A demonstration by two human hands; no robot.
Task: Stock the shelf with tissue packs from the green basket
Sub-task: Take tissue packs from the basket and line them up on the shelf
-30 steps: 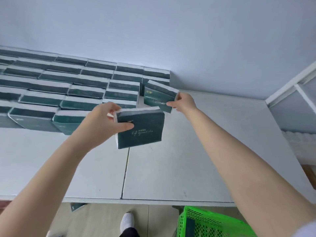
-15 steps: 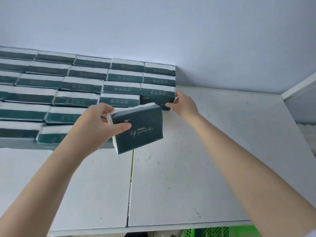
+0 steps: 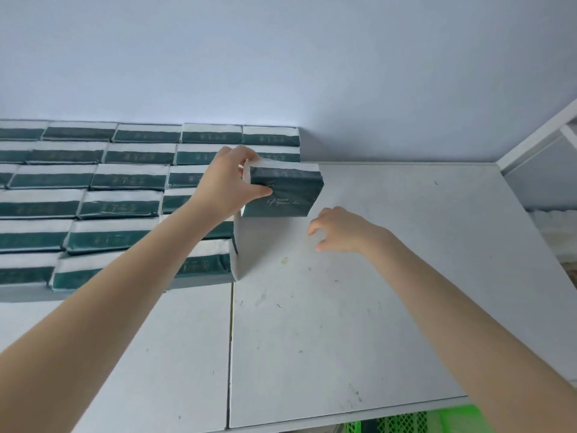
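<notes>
My left hand [image 3: 229, 182] grips a dark green tissue pack [image 3: 285, 193] by its left end and holds it upright against the right end of the stocked rows [image 3: 125, 182], near the back of the white shelf [image 3: 390, 276]. The rows of green-and-white packs fill the shelf's left half, back to the wall. My right hand [image 3: 340, 229] hovers over the bare shelf just right of and below the held pack, fingers loosely curled, holding nothing. A sliver of the green basket [image 3: 402, 421] shows below the shelf's front edge.
A pale wall rises behind the shelf. A white shelf frame post [image 3: 537, 135] stands at the right end. A seam [image 3: 231, 354] splits the shelf into two panels; the right panel is bare and scuffed.
My left hand carried its pack up and right to the end of the rows. My right hand let go of the pack it had set there and drew back toward me.
</notes>
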